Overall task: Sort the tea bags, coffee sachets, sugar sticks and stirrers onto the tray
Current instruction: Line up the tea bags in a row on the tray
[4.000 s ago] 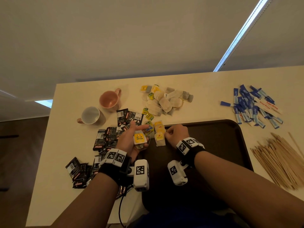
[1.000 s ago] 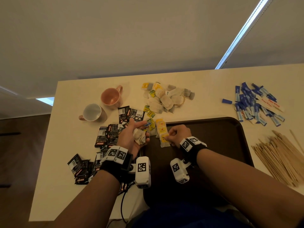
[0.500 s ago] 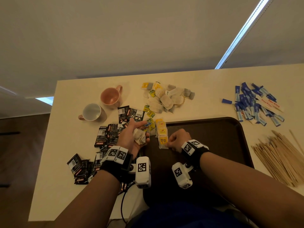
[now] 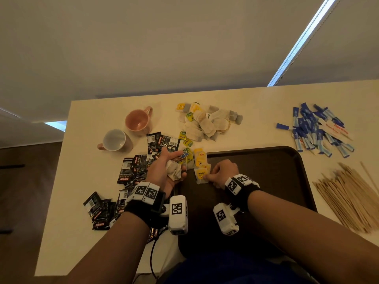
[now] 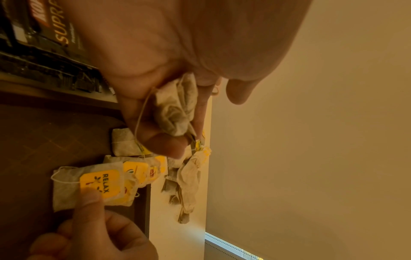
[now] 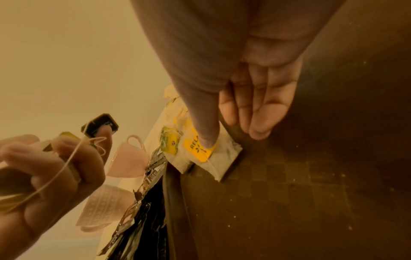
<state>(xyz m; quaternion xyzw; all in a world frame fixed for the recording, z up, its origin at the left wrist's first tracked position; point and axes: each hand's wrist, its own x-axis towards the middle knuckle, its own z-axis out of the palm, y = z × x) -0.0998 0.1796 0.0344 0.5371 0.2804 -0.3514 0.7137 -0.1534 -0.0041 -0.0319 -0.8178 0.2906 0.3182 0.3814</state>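
Observation:
My left hand (image 4: pixel 174 169) grips a crumpled bunch of tea bags (image 5: pixel 175 109) with loose strings, just left of the dark tray's (image 4: pixel 266 173) far left corner. My right hand (image 4: pixel 215 174) rests on the tray. Its thumb presses the yellow RELAX tag of a tea bag (image 4: pixel 201 175) (image 6: pixel 200 152) lying there, and its fingers sit at the bag's edge. That bag is nearest me in a short overlapping row of tea bags (image 4: pixel 200 157). More tea bags (image 4: pixel 207 124) are heaped on the table beyond the tray.
Black coffee sachets (image 4: pixel 139 167) lie scattered left of the tray, under my left wrist. A pink mug (image 4: pixel 138 120) and a white mug (image 4: pixel 114 140) stand behind them. Blue sugar sticks (image 4: pixel 315 130) and wooden stirrers (image 4: pixel 348 197) lie right of the tray.
My right hand has drawn a yellow-tagged tea bag towards me and set it down at the near end of the row. The left hand still holds its bunch.

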